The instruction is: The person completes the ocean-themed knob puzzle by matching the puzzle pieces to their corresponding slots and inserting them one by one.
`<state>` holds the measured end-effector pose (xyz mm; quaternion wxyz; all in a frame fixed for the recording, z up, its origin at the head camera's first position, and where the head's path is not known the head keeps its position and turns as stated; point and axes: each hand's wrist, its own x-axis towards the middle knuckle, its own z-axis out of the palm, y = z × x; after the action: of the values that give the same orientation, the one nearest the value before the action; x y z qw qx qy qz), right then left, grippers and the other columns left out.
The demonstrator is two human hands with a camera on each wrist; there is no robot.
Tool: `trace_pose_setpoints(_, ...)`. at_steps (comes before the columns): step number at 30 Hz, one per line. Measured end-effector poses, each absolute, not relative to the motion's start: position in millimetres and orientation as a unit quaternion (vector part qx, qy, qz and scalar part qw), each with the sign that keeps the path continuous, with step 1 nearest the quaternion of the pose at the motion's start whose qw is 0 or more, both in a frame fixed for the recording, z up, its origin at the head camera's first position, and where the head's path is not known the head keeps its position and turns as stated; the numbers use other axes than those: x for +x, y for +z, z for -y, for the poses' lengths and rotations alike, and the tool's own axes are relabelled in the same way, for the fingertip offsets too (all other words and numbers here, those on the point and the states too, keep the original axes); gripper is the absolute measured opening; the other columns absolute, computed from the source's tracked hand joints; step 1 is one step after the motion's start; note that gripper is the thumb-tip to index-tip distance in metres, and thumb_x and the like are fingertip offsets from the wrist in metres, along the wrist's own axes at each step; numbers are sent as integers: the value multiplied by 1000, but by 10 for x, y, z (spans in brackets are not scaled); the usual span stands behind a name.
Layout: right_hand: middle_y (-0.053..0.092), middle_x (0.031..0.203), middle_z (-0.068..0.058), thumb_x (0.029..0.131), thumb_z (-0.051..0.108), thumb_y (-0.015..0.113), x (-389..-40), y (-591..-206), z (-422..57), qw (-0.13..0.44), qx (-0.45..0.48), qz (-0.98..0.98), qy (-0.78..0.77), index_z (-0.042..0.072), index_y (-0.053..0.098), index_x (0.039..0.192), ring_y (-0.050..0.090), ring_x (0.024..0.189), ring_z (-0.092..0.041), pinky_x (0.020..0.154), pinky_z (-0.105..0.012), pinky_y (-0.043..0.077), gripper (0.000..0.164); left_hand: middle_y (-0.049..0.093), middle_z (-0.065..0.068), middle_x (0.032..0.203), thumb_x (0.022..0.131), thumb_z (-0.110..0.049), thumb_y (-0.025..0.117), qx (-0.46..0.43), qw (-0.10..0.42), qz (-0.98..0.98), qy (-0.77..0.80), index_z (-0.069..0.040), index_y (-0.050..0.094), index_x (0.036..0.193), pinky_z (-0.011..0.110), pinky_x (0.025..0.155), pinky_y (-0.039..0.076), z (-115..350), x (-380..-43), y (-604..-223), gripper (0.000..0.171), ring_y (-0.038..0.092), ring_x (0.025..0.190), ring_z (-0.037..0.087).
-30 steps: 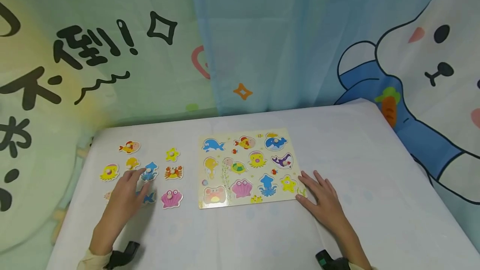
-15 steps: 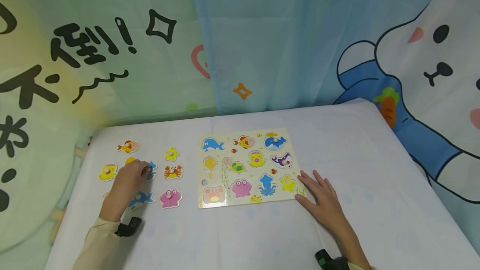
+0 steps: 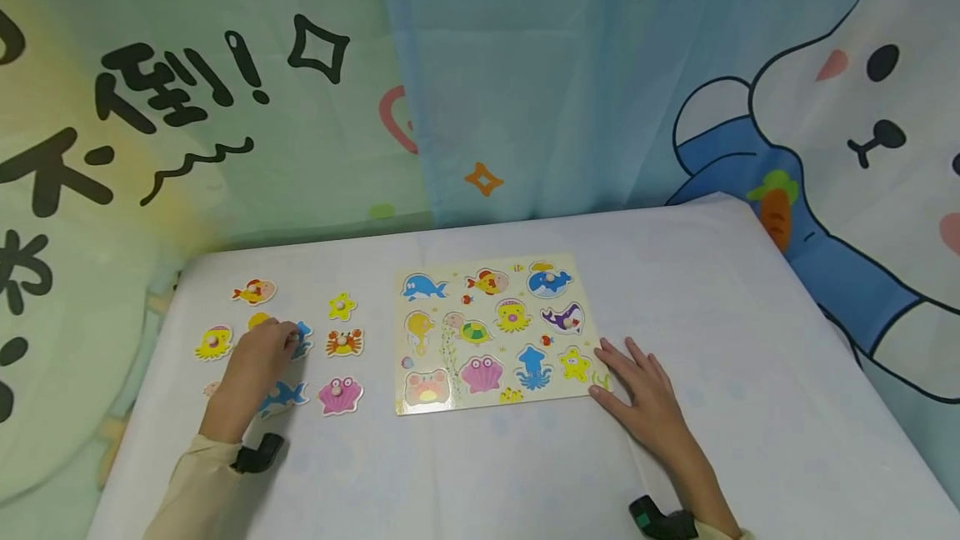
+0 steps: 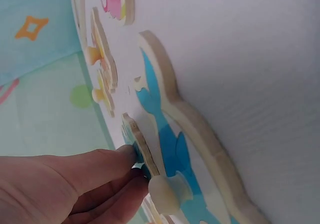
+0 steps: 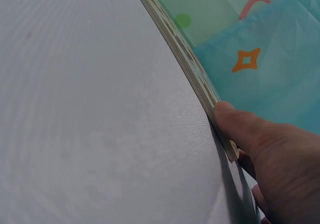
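My left hand (image 3: 251,369) pinches the knob of a blue squid puzzle piece (image 3: 303,342) with thumb and fingers; in the left wrist view, the squid piece (image 4: 141,144) is tilted-looking and partly hidden by the fingertips. Close beside it lies a blue dolphin-like piece (image 4: 172,149) with a pale knob. My right hand (image 3: 641,398) rests at the right edge of the pale yellow puzzle board (image 3: 487,403), fingers spread. The right wrist view has its thumb (image 5: 240,124) touching the board's edge (image 5: 192,73) near a corner.
Around the left hand lie a fish piece (image 3: 255,292), a yellow octopus piece (image 3: 214,342), a starfish piece (image 3: 342,307), a crab piece (image 3: 345,343) and a pink shell piece (image 3: 341,396). A white cloth (image 3: 487,482) covers the table; printed curtains (image 3: 525,107) hang behind.
My left hand has moved slightly forward over the squid piece and its fingers have closed on the knob. Over the last half second it stays nearly still. The right hand stays at the board.
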<state>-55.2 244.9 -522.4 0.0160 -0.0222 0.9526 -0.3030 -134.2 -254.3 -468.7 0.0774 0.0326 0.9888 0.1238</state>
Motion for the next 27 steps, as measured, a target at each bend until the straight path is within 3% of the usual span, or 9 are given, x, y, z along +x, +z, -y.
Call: trace_pose_setpoints(27,45,150,-11,87,38,67,-533,-5238,-2455,1,-30,-951,-306,14,53,138,20,147,-39,116,-63,9,58,63,18,88,87,-2,68,45,41,-988,140,7,68,109,36,70,51,2563,-1279,-4744,24,50,73,23)
